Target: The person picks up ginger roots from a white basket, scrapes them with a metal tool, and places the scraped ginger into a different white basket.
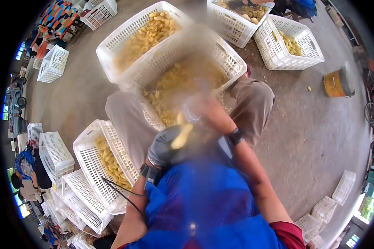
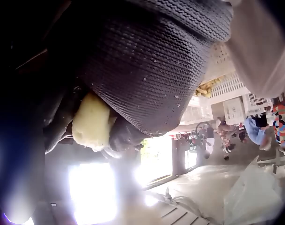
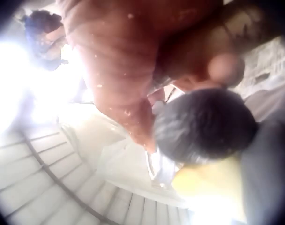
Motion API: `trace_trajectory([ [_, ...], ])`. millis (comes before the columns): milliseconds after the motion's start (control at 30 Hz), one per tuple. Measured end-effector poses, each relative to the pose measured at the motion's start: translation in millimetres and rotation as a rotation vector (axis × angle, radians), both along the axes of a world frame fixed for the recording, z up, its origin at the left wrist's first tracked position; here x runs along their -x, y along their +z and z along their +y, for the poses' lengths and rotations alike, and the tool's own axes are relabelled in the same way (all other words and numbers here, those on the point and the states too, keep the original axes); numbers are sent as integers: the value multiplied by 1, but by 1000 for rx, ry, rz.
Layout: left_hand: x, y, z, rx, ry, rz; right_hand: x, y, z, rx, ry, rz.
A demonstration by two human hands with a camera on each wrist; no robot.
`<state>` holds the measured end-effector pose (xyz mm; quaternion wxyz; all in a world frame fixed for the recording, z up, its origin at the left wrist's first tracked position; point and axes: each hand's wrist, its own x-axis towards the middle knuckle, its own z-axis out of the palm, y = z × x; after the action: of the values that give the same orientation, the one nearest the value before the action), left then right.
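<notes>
My left hand (image 1: 164, 145), in a grey knitted glove, grips a pale yellow, knobby root (image 1: 181, 139) in front of my body. In the left wrist view one end of the root (image 2: 92, 123) sticks out between the gloved fingers. Close beside it is my bare right hand (image 1: 212, 114), blurred, with its fingers curled round a small shiny metal tool (image 3: 160, 169). A thin curved strip of that tool shows below the fingertips; its kind cannot be told. Under both hands stands a white crate (image 1: 235, 58) of similar yellow pieces (image 1: 170, 85), partly smeared in the view.
Another white crate (image 1: 106, 50) of yellow roots stands beyond my left knee. A crate (image 1: 85, 137) with more lies left of me, near several stacked crates (image 1: 83, 195). Two crates stand at the far right, near a yellow bucket (image 1: 334, 83). Other people sit around.
</notes>
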<state>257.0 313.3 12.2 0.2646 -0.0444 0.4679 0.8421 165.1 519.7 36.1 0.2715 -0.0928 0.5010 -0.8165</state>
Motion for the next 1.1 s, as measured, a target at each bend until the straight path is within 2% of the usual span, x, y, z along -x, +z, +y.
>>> trace_trajectory([
  [100,-3,-1,3,198,-3,227,2,-13,-2,36,49,68],
  [233,2,8,3,437,-19,460,4,-32,-9,-57,-98,244],
  [300,21,39,7,160,-139,-119,4,-38,-9,-69,-150,271],
  [367,29,53,15,367,-176,-99,4,-36,-6,-87,-147,157],
  [433,30,45,17,422,-115,-47,5,-36,-7,-100,-148,76],
  [500,35,46,18,486,-103,-59,7,-33,-6,-166,-207,145],
  [533,36,47,18,515,-92,-63,7,-20,-5,-227,-268,245],
  [600,36,47,20,566,-51,-62,9,5,3,-418,-347,216],
  [667,37,52,20,536,-26,-140,9,21,9,-669,-365,-53],
  [767,39,45,19,572,-41,-129,1,20,7,-950,-188,313],
  [867,43,54,23,676,-77,-99,-11,9,-4,-558,-185,304],
  [967,36,40,14,770,-84,2,6,-5,-2,-819,-358,384],
  [1067,36,51,14,791,-77,44,8,10,4,-658,-346,211],
  [1100,36,57,15,786,-73,37,3,8,-3,-618,-295,294],
])
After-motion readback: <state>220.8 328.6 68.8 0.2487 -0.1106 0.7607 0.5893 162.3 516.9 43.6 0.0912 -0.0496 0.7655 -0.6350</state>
